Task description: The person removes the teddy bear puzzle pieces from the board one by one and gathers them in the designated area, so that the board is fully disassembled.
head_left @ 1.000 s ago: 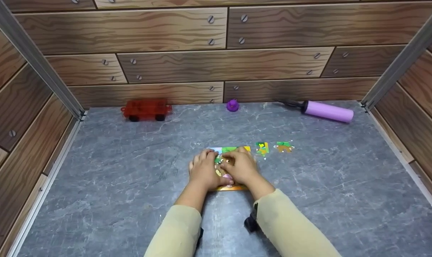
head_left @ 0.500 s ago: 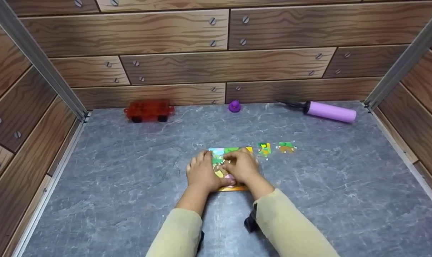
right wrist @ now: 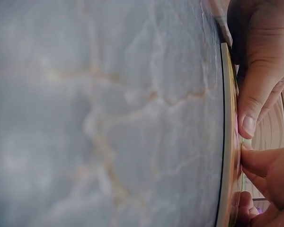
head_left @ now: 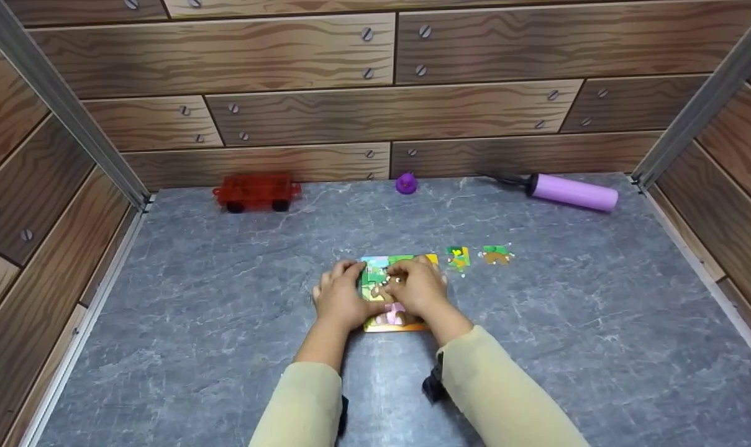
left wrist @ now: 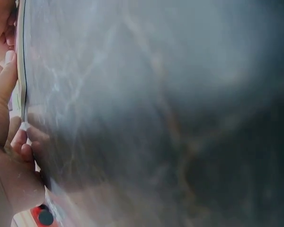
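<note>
A colourful jigsaw puzzle board [head_left: 381, 327] with a cartoon bear lies on the grey floor in the head view. My left hand [head_left: 340, 295] holds its left side, fingers along the outer edge and thumb stretched over the picture. In the left wrist view the thumb [left wrist: 5, 80] lies along the board's rim. My right hand [head_left: 422, 287] covers the board's right part, thumb and forefinger pinching at a puzzle piece [head_left: 397, 280] with the bear's face; the palm hides much of it. Two loose puzzle pieces, one yellow-green [head_left: 458, 256] and one green-brown [head_left: 497, 254], lie to the right.
Along the back wall stand a red see-through toy wagon [head_left: 257, 192], a small purple duck [head_left: 406, 183] and a lilac hand pump [head_left: 574, 192] with a black end. Wood-print panels [head_left: 300, 115] enclose the back and sides.
My left hand has shifted left, from over the picture to the board's left edge, uncovering more of it. My right hand stays about where it was. The loose pieces have not moved.
</note>
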`<state>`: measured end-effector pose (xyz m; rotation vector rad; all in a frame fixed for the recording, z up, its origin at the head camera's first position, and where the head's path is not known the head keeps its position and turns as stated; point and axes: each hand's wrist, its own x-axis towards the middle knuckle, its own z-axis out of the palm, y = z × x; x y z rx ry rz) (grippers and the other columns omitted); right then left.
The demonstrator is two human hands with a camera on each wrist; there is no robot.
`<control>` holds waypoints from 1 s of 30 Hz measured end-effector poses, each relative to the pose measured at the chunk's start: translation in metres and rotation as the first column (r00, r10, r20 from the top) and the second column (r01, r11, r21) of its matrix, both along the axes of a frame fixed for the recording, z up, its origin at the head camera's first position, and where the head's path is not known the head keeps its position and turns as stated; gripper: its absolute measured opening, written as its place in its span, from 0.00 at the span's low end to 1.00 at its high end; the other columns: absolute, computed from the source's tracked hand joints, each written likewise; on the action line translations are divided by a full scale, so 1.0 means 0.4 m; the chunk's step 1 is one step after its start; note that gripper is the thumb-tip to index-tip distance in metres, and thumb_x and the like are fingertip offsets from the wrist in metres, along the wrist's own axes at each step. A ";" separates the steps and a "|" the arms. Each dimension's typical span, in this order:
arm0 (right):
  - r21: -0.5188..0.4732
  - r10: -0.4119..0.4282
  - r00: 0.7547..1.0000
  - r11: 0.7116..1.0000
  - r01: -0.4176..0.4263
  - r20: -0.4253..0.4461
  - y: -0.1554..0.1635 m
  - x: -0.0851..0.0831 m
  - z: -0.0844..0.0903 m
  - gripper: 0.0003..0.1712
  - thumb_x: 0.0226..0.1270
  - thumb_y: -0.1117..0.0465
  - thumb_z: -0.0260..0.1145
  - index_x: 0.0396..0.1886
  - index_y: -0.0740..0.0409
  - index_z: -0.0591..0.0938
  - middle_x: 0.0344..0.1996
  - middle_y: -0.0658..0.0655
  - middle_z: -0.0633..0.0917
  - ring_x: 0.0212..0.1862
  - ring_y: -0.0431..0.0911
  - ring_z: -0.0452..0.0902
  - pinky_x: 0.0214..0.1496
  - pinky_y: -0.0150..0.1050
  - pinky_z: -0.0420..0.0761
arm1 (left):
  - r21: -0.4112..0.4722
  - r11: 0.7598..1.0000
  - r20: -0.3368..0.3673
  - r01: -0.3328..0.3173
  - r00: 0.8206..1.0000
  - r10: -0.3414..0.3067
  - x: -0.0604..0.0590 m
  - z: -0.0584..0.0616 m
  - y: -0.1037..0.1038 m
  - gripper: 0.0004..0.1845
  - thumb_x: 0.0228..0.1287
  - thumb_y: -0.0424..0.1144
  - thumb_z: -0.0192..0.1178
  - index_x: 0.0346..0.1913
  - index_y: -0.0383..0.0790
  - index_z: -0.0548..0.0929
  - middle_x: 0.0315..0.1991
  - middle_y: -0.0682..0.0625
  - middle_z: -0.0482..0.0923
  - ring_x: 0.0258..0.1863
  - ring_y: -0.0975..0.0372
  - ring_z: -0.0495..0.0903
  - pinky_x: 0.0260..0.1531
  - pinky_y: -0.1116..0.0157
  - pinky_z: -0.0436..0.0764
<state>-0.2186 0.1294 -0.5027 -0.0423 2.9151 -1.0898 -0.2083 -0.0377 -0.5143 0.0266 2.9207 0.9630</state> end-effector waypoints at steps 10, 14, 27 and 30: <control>-0.028 -0.008 0.999 1.000 0.009 0.037 0.001 -0.003 0.006 0.15 0.63 0.57 0.81 0.49 0.51 0.91 0.48 0.53 0.84 0.55 0.54 0.79 0.64 0.57 0.69 | 0.003 1.000 -0.007 0.026 1.000 -0.026 0.005 -0.008 -0.005 0.55 0.45 0.66 0.82 0.76 0.49 0.75 0.75 0.49 0.69 0.71 0.47 0.66 0.68 0.42 0.62; -0.038 -0.016 1.000 0.999 0.016 0.001 0.001 -0.006 0.004 0.14 0.61 0.59 0.82 0.46 0.51 0.91 0.46 0.52 0.86 0.52 0.52 0.82 0.62 0.56 0.73 | 0.005 0.999 -0.011 0.035 0.999 -0.035 0.004 -0.009 -0.006 0.54 0.46 0.66 0.82 0.77 0.50 0.75 0.75 0.50 0.68 0.71 0.47 0.66 0.68 0.42 0.62; -0.009 -0.043 0.998 0.999 0.043 -0.053 -0.011 -0.008 -0.005 0.06 0.68 0.60 0.77 0.42 0.48 0.91 0.42 0.49 0.87 0.49 0.50 0.84 0.59 0.58 0.73 | 0.002 1.000 -0.019 0.017 1.000 -0.017 0.009 -0.008 -0.008 0.53 0.47 0.65 0.82 0.76 0.50 0.76 0.76 0.49 0.68 0.72 0.47 0.65 0.69 0.41 0.61; -0.054 -0.052 0.998 0.997 0.049 -0.047 -0.004 -0.009 -0.003 0.05 0.69 0.61 0.76 0.43 0.49 0.91 0.42 0.51 0.86 0.49 0.50 0.83 0.59 0.57 0.75 | 0.002 1.000 -0.021 0.016 1.000 -0.016 0.009 -0.006 -0.006 0.53 0.47 0.65 0.82 0.76 0.51 0.75 0.76 0.49 0.68 0.73 0.46 0.65 0.69 0.40 0.62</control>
